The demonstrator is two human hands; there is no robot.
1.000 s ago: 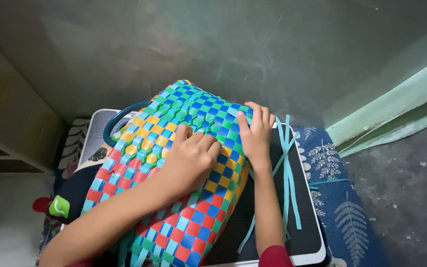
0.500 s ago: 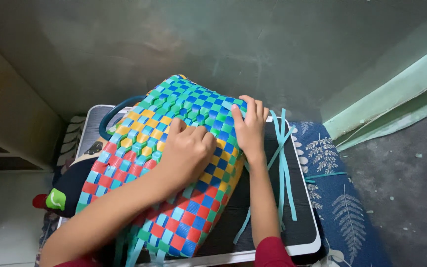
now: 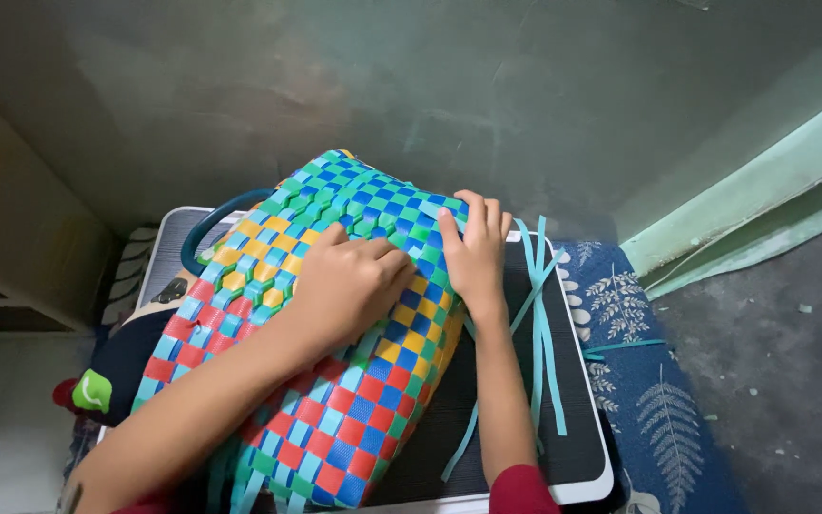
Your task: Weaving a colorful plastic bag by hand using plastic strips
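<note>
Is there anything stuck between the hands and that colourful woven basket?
Nothing visible. The left hand lies flat on top of the woven basket, and the right hand presses against its side edge. The loose teal strips lie beside the right hand on the dark board, not under either hand.

Only one thing here looks like a label or package: a small bright green item [image 3: 93, 391] at the lower left edge of the view, beside the dark bundle under the woven work. It has a rounded shape and carries a white mark on its green face. A red piece [image 3: 66, 394] sits just touching it on the left. Whether it is a sticker, a cap or a small pack cannot be told, since most of it is hidden. No signs or screens show anywhere else in the view.
</note>
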